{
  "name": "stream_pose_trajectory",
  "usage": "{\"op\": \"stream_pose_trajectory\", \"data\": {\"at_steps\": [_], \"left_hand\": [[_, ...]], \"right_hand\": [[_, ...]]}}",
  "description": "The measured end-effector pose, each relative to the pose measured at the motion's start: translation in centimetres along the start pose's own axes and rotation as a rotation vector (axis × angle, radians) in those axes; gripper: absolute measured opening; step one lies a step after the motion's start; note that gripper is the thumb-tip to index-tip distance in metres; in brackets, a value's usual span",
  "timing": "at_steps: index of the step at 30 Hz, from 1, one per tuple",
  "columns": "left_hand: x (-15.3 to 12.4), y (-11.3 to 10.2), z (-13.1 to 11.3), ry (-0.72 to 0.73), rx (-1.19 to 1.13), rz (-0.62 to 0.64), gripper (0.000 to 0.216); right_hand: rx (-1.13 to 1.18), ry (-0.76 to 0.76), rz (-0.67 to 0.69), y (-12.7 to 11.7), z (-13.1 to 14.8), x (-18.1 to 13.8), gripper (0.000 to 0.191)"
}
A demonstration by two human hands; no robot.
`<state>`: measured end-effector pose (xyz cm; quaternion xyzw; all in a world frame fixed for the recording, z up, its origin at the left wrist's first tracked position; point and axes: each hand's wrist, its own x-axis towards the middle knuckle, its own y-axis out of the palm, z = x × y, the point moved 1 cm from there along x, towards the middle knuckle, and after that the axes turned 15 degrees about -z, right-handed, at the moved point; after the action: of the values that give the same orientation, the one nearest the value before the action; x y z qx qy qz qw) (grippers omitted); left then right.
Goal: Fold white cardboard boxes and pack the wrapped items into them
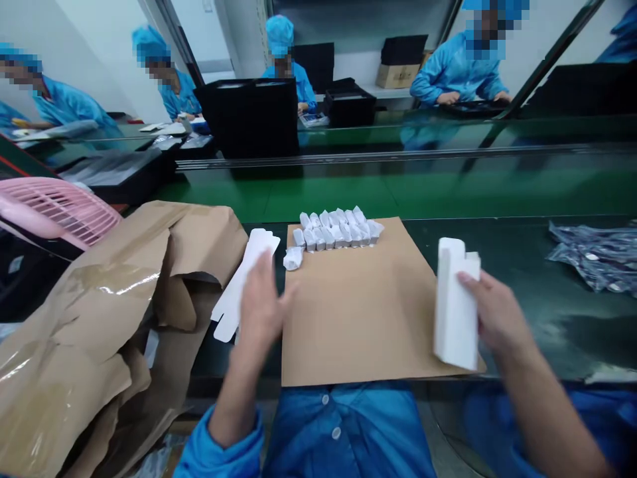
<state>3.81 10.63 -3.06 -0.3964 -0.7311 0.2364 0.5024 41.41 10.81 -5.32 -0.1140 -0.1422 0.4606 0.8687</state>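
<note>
My right hand grips a white folded carton, held upright over the right edge of a brown cardboard sheet. My left hand lies with fingers stretched out on a flat, unfolded white carton blank at the sheet's left edge. Several small white wrapped packets lie in rows at the far edge of the sheet, and one packet sits apart at the near left of them.
Crumpled brown wrapping paper fills the left. A pink fan stands behind it. Clear plastic bags lie at the right. A green conveyor belt runs across, with black boxes and several co-workers in blue beyond.
</note>
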Motion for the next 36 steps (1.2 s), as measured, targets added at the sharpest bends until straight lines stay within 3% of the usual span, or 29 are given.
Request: {"op": "stream_pose_trajectory", "data": {"at_steps": [1,3,6,8,11,13,14,16,18,21,25,31,36], "left_hand": [[0.8,-0.3,2.4,-0.125,0.152,0.025,0.076],[1.7,-0.6,6.1,-0.203,0.217,0.058,0.069],[1.7,-0.8,8.0,-0.22,0.221,0.039,0.065],[1.5,-1.1,7.6,-0.232,0.229,-0.03,0.066],[1.0,-1.9,5.5,-0.233,0.186,-0.145,0.061],[0.0,-2.4,3.3,-0.221,0.003,-0.194,0.049],[-0.7,-2.6,1.9,-0.229,-0.136,-0.193,0.042],[-2.6,-2.8,-0.7,-0.304,-0.434,-0.121,0.033],[-4.4,-2.8,-2.6,-0.392,-0.66,0.034,0.033],[-5.2,-3.1,-3.1,-0.451,-0.9,0.198,0.038],[-3.0,-3.9,-1.4,-0.515,-1.064,0.118,0.044],[-0.9,-4.4,-2.5,-0.425,-0.896,0.284,0.028],[-0.6,-4.8,-2.3,-0.221,-0.829,0.522,0.032]], "right_hand": [[-0.043,-0.015,-0.015,-1.8,-0.5,2.2,0.034],[-0.107,-0.077,-0.039,-4.5,-0.7,5.4,0.024],[-0.165,-0.234,-0.167,-5.0,0.8,6.2,0.024],[-0.233,-0.382,-0.24,-2.8,2.6,3.6,0.032],[-0.225,-0.484,-0.063,3.0,5.5,-3.5,0.029],[-0.011,-0.371,0.304,7.4,7.1,-8.3,0.041],[0.116,-0.29,0.418,9.3,7.9,-10.3,0.054],[0.359,-0.176,0.497,12.1,9.2,-12.5,0.072],[0.482,-0.11,0.477,13.0,10.1,-12.9,0.065],[0.4,-0.153,0.499,11.4,10.5,-11.5,0.043],[0.08,-0.441,0.547,7.9,10.2,-9.9,0.032],[-0.317,-1.023,0.364,6.9,9.2,-11.7,0.082],[-0.234,-1.146,0.402,6.8,9.0,-11.5,0.074]]}}
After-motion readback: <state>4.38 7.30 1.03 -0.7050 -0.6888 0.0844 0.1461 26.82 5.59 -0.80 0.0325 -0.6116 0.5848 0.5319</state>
